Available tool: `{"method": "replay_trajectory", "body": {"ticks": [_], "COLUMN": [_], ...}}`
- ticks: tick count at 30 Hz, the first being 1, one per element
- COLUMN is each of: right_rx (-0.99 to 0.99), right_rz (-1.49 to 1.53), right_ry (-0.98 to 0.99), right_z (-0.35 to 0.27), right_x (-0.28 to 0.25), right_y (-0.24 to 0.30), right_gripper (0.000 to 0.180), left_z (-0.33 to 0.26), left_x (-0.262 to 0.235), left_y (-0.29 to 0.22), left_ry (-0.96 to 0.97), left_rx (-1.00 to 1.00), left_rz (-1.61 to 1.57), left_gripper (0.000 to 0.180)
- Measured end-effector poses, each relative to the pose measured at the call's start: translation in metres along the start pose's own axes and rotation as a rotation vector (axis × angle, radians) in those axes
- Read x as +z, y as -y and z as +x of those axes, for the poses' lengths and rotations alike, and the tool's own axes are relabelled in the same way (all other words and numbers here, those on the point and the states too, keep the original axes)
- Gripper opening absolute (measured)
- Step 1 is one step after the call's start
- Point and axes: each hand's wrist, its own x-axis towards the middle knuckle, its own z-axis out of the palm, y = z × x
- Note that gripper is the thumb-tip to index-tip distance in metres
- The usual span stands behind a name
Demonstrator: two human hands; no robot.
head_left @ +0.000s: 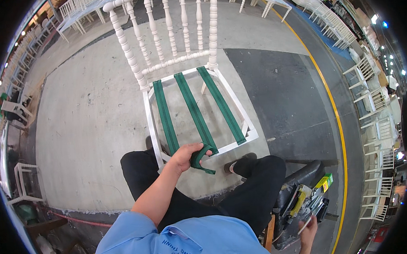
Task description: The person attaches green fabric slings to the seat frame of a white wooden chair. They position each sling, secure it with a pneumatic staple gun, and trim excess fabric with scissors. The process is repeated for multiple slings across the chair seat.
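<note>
In front of me stands a white wooden chair (150, 124) with a turned spindle back and an open seat frame. Three green webbing straps (166, 117) run across the seat from back rail to front rail. My left hand (185, 157) is closed on a curled length of green webbing (198, 159) at the front rail, its loose end hanging below. I cannot tell whether this piece joins the middle strap. Low on the right, my right hand (309, 230) is closed round a thin pale stick-like thing (305, 225) beside a pile of tools.
A black padded seat (284, 200) on my right carries tools, a yellow-handled one (300, 199) among them, and a green-yellow box (323, 183). Rows of white chairs (378, 161) line the right side. A yellow floor line (339, 135) passes before them. Another person (16, 106) is at far left.
</note>
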Motion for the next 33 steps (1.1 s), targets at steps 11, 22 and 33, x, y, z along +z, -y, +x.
{"method": "replay_trajectory", "body": {"ticks": [11,22,33], "right_rx": [-1.316,-1.733,-1.728], "right_rz": [-0.698,-0.849,-0.844], "right_ry": [0.682,0.974,0.933], "right_z": [0.110,0.150,0.137], "right_x": [0.285,0.368,0.360], "right_y": [0.249,0.279,0.272], "right_gripper": [0.059,0.048,0.043], "left_z": [0.005,0.001,-0.012], "left_x": [0.004,0.005,0.011], "left_y": [-0.003,-0.001,-0.002], "left_ry": [0.110,0.119,0.049], "left_rx": [0.044,0.019,0.154], "left_rz": [-0.030,0.029,-0.037], "left_gripper": [0.031,0.032,0.030]}}
